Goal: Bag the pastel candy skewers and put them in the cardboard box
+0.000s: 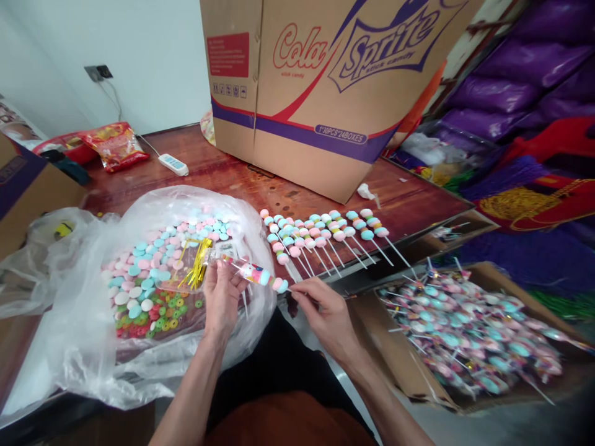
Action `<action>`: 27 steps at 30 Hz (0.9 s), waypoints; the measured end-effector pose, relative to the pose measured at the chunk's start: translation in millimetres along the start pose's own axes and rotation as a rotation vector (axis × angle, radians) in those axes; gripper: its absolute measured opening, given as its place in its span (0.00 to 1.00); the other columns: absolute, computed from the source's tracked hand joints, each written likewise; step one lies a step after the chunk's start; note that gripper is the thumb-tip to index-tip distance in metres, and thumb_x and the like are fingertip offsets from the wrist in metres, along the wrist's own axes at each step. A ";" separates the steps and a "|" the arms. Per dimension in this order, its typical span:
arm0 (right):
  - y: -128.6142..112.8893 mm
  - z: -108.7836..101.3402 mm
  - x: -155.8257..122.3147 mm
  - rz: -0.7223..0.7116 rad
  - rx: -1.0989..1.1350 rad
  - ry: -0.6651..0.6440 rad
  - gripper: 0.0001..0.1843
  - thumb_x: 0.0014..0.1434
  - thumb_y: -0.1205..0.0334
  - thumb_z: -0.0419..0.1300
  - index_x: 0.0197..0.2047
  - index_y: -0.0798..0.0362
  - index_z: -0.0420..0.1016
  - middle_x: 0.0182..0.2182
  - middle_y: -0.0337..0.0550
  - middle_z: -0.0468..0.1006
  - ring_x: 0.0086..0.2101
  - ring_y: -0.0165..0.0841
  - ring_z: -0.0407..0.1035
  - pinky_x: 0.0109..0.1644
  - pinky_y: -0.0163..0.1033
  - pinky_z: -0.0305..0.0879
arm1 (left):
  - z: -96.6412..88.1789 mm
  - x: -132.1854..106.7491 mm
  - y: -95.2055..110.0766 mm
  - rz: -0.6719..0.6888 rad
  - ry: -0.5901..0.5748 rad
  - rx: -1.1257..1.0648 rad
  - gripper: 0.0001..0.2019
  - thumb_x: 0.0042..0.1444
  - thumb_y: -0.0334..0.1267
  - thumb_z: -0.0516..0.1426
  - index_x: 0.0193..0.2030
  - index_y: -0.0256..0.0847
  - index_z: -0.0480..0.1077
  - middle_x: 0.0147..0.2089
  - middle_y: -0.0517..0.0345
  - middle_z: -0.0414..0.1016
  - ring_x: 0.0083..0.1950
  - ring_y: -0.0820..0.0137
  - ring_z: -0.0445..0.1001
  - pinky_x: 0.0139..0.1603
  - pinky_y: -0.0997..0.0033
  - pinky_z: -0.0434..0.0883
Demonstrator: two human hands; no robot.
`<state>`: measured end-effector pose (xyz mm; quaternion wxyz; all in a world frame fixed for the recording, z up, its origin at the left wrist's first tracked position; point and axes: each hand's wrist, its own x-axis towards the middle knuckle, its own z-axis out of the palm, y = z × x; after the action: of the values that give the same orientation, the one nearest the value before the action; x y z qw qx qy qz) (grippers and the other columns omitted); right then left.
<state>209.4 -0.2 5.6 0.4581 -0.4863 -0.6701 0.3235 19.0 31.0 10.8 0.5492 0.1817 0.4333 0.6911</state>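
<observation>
Table (211, 145): reddish wood, with a tall carton (297, 99) standing at its back.
Open box (390, 356): beside the table, to my right, heaped with wrapped sticks (469, 328).
Plastic bag (88, 365): spread at my left, around pastel candies (149, 263) and small rings (174, 313).
Row of unwrapped sticks (320, 232): on the table, beyond my right hand (325, 310), stick ends towards me.
Right fingers: thumb and forefinger pinched on the bare stick end.
Left hand (223, 294): fingers drawn together on the sleeve's far end.
Candy stick (279, 285): slanted between my hands, over the bag's right edge.
Printed sleeve (251, 271): around the upper candies; its exact lower edge I cannot tell.
Gold ties (199, 263): just beside my left fingers.
Step in hand: sleeving the stick, I judge.
Next move calls for: a steady right pinch and even left tension, I judge, lest the thin sleeve tear.
</observation>
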 end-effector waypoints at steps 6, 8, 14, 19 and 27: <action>-8.2 5.9 1.1 -0.055 -0.102 0.002 0.10 0.66 0.66 0.54 0.37 0.50 0.76 0.31 0.41 0.74 0.31 0.31 0.70 0.38 0.36 0.66 | 4.1 -8.6 -3.6 -0.077 -0.034 -0.041 0.16 0.48 0.43 0.69 0.39 0.42 0.70 0.43 0.53 0.80 0.43 0.66 0.80 0.44 0.67 0.75; -11.7 10.0 1.4 -0.085 -0.134 -0.009 0.10 0.67 0.66 0.54 0.38 0.51 0.76 0.31 0.42 0.74 0.33 0.32 0.70 0.39 0.36 0.66 | 7.1 -12.5 -5.0 -0.116 -0.067 -0.037 0.16 0.48 0.42 0.69 0.40 0.42 0.70 0.42 0.52 0.81 0.43 0.63 0.81 0.45 0.64 0.75; -17.8 37.5 6.7 -0.080 -0.125 0.103 0.11 0.67 0.66 0.51 0.39 0.51 0.75 0.33 0.44 0.75 0.34 0.32 0.71 0.41 0.37 0.68 | 14.6 -23.7 -9.5 -0.182 -0.118 -0.015 0.17 0.48 0.42 0.69 0.41 0.41 0.69 0.41 0.52 0.81 0.43 0.62 0.81 0.46 0.61 0.75; -18.9 46.3 5.9 -0.001 -0.074 0.110 0.08 0.66 0.63 0.54 0.39 0.52 0.74 0.34 0.44 0.75 0.34 0.33 0.70 0.39 0.36 0.66 | 9.1 -19.1 -4.1 -0.162 -0.103 -0.002 0.16 0.49 0.41 0.68 0.41 0.41 0.70 0.41 0.52 0.80 0.42 0.64 0.80 0.44 0.65 0.75; -17.7 48.8 -0.3 0.283 0.158 -0.100 0.13 0.62 0.58 0.57 0.27 0.53 0.69 0.22 0.35 0.67 0.25 0.28 0.60 0.28 0.33 0.57 | -5.3 -16.0 4.2 -0.172 -0.053 -0.016 0.18 0.47 0.44 0.69 0.41 0.37 0.73 0.42 0.49 0.81 0.43 0.62 0.81 0.45 0.64 0.75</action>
<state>157.8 -5.5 3.0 0.4110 -0.5214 -0.5893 0.4604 17.9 14.2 14.8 0.6192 0.1575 0.4271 0.6398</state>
